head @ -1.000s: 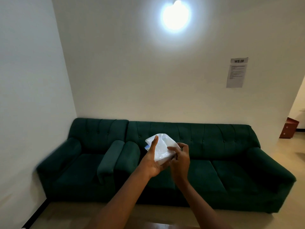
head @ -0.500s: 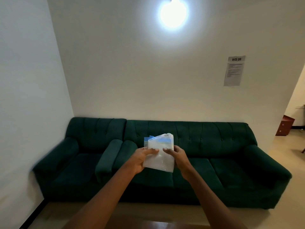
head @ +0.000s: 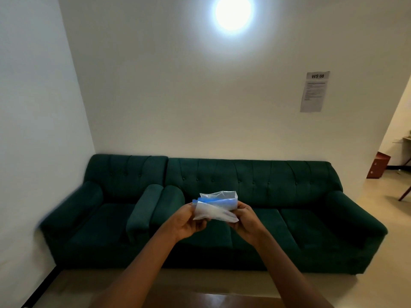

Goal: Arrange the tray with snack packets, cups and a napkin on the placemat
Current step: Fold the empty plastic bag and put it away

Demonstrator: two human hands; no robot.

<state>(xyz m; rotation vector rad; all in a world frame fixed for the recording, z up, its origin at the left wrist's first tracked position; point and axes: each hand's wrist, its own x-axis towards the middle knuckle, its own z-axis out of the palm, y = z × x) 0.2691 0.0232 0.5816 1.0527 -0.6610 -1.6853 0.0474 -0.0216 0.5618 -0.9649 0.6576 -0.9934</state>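
A thin white plastic packet with a blue strip across its upper part is held up in the air in front of me. My left hand grips its left edge and my right hand grips its right edge. The packet's top gapes open between the two hands, and what is inside cannot be made out. No tray, cups or placemat are in view.
A dark green tufted sofa and a matching armchair stand against the white wall ahead. A brown table edge shows at the bottom. A paper notice hangs on the wall, and a doorway opens at the right.
The hands moved from a close clasp on the crumpled packet to holding it by its two sides. The packet dropped slightly and is now stretched wider.
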